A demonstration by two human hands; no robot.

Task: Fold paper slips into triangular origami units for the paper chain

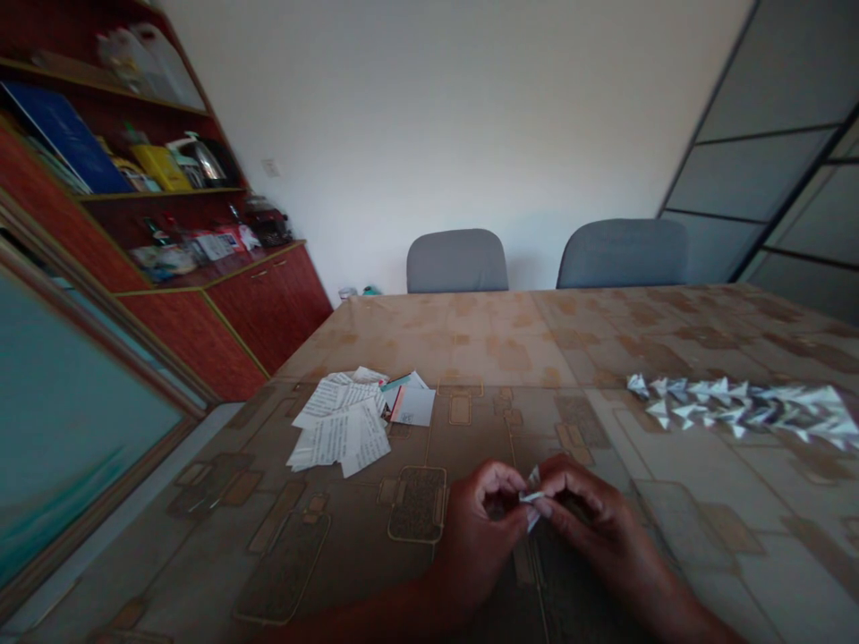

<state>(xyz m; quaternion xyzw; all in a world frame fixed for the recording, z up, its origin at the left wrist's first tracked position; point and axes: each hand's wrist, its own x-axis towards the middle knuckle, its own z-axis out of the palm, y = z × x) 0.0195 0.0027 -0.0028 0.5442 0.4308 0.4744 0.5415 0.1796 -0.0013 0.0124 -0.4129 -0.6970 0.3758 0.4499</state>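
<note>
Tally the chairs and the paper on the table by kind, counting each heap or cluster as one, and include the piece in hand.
Grey chairs: 2
Heap of flat papers: 1
Cluster of folded papers: 1
Small paper piece between left hand and right hand: 1
Total: 5

Appears to be a home dining area. Contains a table point(470, 335) under a patterned cover point(362, 555), two grey chairs point(456, 261) beyond, and a reddish wooden cabinet point(282, 300) stocked with a metal kettle point(209, 163) and plastic jugs point(165, 64).

Loose papers point(342, 429) at left and folded pieces point(742, 413) at right flank a passage across the table point(497, 344).
</note>
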